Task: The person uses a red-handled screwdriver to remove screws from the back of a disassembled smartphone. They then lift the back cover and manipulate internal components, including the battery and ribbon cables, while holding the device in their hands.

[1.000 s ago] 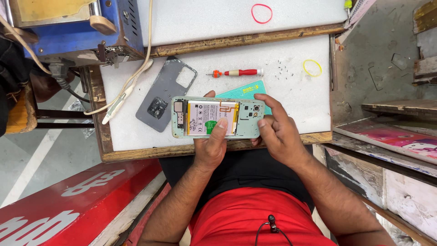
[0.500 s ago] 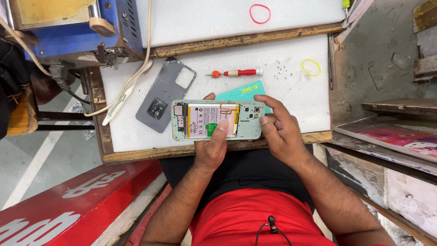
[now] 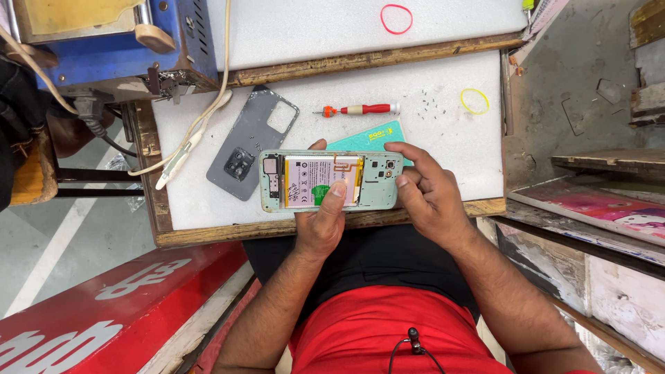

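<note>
Pale green plastic framed the opened smartphone with its white battery exposed [image 3: 329,180], which lay flat at the centre of the frame on the white foam-topped tabletop [image 3: 450,131], close to its near wooden edge. The left hand [image 3: 322,221] reached up from below, thumb pressed on the battery's lower edge and fingers curled under the phone body, so it held the phone pinched. The right hand [image 3: 429,194] gripped the phone's right end, its fingers [image 3: 405,154] bent over the camera corner and closed on the frame.

A slip looked the likeliest trouble: the phone sat near the tabletop's edge, and a hard push from the thumb could have bent or punctured the soft battery. The tiny loose screws [image 3: 433,104], scattered in the upper right near the red-handled screwdriver [image 3: 357,109], could have rolled off or been swept away by a sleeve or wrist. The grey back cover with camera cut-outs [image 3: 253,142] rested just left of the phone, touching the white cable [image 3: 187,142], where a tug on the cable might have dragged it.
</note>
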